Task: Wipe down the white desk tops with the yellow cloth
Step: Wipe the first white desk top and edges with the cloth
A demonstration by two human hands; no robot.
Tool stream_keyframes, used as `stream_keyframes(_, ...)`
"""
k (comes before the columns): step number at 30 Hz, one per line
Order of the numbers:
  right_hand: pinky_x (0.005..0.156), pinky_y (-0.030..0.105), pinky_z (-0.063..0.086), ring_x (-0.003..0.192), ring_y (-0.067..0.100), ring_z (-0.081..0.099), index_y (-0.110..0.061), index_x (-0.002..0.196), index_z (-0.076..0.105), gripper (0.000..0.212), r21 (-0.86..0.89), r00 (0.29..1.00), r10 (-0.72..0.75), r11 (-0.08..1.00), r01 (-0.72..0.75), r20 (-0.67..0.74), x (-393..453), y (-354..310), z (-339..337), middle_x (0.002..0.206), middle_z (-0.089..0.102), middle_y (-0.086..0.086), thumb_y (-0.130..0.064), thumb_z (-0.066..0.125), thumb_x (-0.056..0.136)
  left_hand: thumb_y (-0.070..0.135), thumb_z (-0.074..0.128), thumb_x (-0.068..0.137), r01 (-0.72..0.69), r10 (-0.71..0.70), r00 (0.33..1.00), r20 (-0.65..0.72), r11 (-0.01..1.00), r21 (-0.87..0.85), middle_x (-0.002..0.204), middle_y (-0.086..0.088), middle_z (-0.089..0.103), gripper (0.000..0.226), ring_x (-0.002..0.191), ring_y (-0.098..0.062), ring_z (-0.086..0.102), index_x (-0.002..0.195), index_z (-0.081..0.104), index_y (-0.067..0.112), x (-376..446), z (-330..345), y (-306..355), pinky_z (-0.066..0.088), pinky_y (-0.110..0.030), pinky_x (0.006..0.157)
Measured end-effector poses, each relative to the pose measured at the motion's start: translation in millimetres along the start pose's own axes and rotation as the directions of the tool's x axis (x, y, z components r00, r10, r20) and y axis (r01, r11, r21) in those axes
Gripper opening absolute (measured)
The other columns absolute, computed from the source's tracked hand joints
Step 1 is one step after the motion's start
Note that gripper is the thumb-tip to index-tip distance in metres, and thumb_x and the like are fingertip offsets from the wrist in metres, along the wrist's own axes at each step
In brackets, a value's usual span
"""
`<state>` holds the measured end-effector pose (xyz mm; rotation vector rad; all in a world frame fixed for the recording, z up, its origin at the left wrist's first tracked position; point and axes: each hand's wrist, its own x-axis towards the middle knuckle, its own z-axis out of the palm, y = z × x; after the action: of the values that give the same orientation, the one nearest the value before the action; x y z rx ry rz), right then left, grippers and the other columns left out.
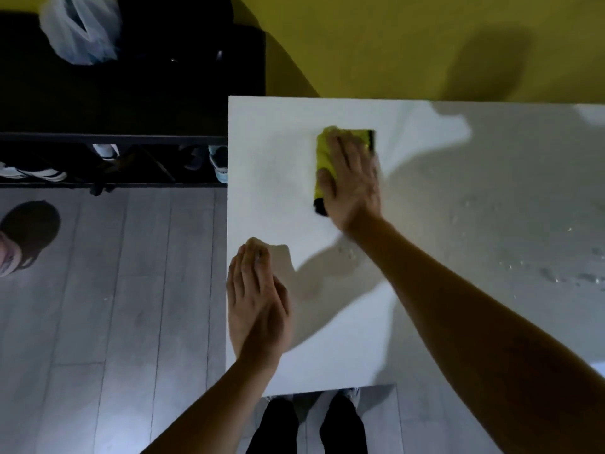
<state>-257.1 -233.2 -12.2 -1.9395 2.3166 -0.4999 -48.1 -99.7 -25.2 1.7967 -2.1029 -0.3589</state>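
Yellow cloth (324, 155) under flat, seemingly pressing right hand (353, 181).

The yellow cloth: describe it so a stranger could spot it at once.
Start from the white desk top that fills the right side of the view, below the yellow wall. Near its far left corner the right hand presses flat on the yellow cloth. It is the only bright yellow thing on the desk, folded, with a black edge.
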Motion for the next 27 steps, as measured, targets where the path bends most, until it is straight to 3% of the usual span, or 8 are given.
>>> stream_keyframes(3, 0.126, 0.037, -0.009, 0.153, 0.025, 0.019, -0.021, 0.159, 0.027, 0.064, 0.085, 0.991, -0.116, 0.99, 0.111, 0.06, -43.5, -56.0, 9.3, 0.164, 0.029, 0.005, -0.04, 0.042, 0.101, 0.002, 0.042, 0.103, -0.009, 0.009, 1.0, -0.006, 1.0, -0.026, 0.16, -0.021, 0.041, 0.05, 0.15, -0.035, 0.037, 0.154, 0.04, -0.003, -0.7, 0.7, -2.1, 0.028, -0.047, 0.127)
stream_keyframes(6, 0.127, 0.043, 0.01, 0.15, 0.027, 0.027, -0.018, 0.156, 0.036, 0.06, 0.121, 0.975, -0.217, 0.97, 0.21, 0.04, -74.8, -82.8, 17.8, 0.16, 0.037, 0.006, -0.035, 0.047, 0.1, 0.003, 0.053, 0.104, 0.011, -0.013, 1.0, -0.016, 0.992, -0.125, 0.158, -0.021, 0.044, 0.049, 0.148, -0.034, 0.04, 0.151, 0.042, -0.002, -1.9, 1.8, -5.5, 0.036, -0.052, 0.122)
stream_keyframes(9, 0.123, 0.044, 0.024, 0.146, 0.028, 0.036, -0.017, 0.152, 0.043, 0.057, 0.136, 0.969, -0.247, 0.96, 0.244, 0.008, -82.4, -61.1, 10.4, 0.155, 0.044, 0.007, -0.034, 0.05, 0.098, 0.0, 0.048, 0.099, 0.033, -0.031, 0.999, 0.012, 0.981, -0.192, 0.156, -0.019, 0.043, 0.049, 0.144, -0.037, 0.043, 0.148, 0.043, 0.0, -2.6, -3.2, -4.7, 0.04, -0.056, 0.118)
stream_keyframes(13, 0.12, 0.045, 0.029, 0.145, 0.033, 0.037, -0.016, 0.152, 0.044, 0.058, 0.094, 0.996, -0.085, 0.992, 0.088, -0.04, -106.3, 18.2, -11.2, 0.155, 0.044, 0.012, -0.036, 0.05, 0.098, -0.007, 0.043, 0.091, 0.023, -0.015, 0.999, 0.038, 0.977, -0.212, 0.151, -0.014, 0.044, 0.044, 0.139, -0.036, 0.043, 0.132, 0.049, 0.005, -3.4, -11.9, -7.1, 0.043, -0.056, 0.114)
stream_keyframes(18, 0.125, 0.044, 0.019, 0.153, 0.028, 0.018, -0.026, 0.161, 0.017, 0.063, 0.017, 0.982, 0.187, 0.982, -0.187, 0.036, -147.3, 113.0, -52.7, 0.166, 0.022, 0.006, -0.049, 0.036, 0.106, -0.011, 0.036, 0.086, -0.101, 0.11, 0.992, 0.059, 0.984, -0.145, 0.148, -0.019, 0.046, 0.049, 0.139, -0.039, 0.044, 0.129, 0.055, 0.001, -3.4, -18.2, -19.1, 0.045, -0.057, 0.113)
stream_keyframes(21, 0.124, 0.046, 0.021, 0.153, 0.029, 0.017, -0.026, 0.161, 0.017, 0.062, 0.021, 0.977, 0.214, 0.977, -0.214, -0.001, -151.3, 113.8, -56.1, 0.166, 0.022, 0.005, -0.047, 0.037, 0.106, -0.007, 0.038, 0.088, -0.172, 0.174, 0.982, 0.074, 0.984, -0.042, 0.142, -0.022, 0.052, 0.049, 0.133, -0.041, 0.047, 0.132, 0.058, -0.002, -17.6, -32.9, -34.3, 0.046, -0.057, 0.112)
stream_keyframes(24, 0.123, 0.048, 0.02, 0.152, 0.031, 0.019, -0.021, 0.16, 0.022, 0.06, 0.068, 0.967, 0.251, 0.966, -0.248, -0.044, -160.0, 88.7, -48.2, 0.165, 0.024, 0.007, -0.04, 0.039, 0.106, 0.002, 0.033, 0.095, -0.102, 0.106, 0.99, 0.096, 0.994, -0.049, 0.138, -0.024, 0.054, 0.045, 0.126, -0.044, 0.053, 0.132, 0.058, -0.005, -59.2, -49.2, -52.9, 0.053, -0.059, 0.102)
stream_keyframes(27, 0.123, 0.047, 0.022, 0.15, 0.035, 0.025, -0.014, 0.158, 0.03, 0.06, 0.105, 0.984, 0.154, 0.984, -0.145, -0.091, -189.1, 36.9, -32.7, 0.163, 0.03, 0.013, -0.034, 0.044, 0.103, 0.007, 0.033, 0.101, -0.013, 0.024, 0.994, 0.107, 0.995, -0.098, 0.143, -0.021, 0.056, 0.044, 0.123, -0.043, 0.061, 0.136, 0.057, -0.003, -104.0, -60.7, -61.6, 0.056, -0.059, 0.1)
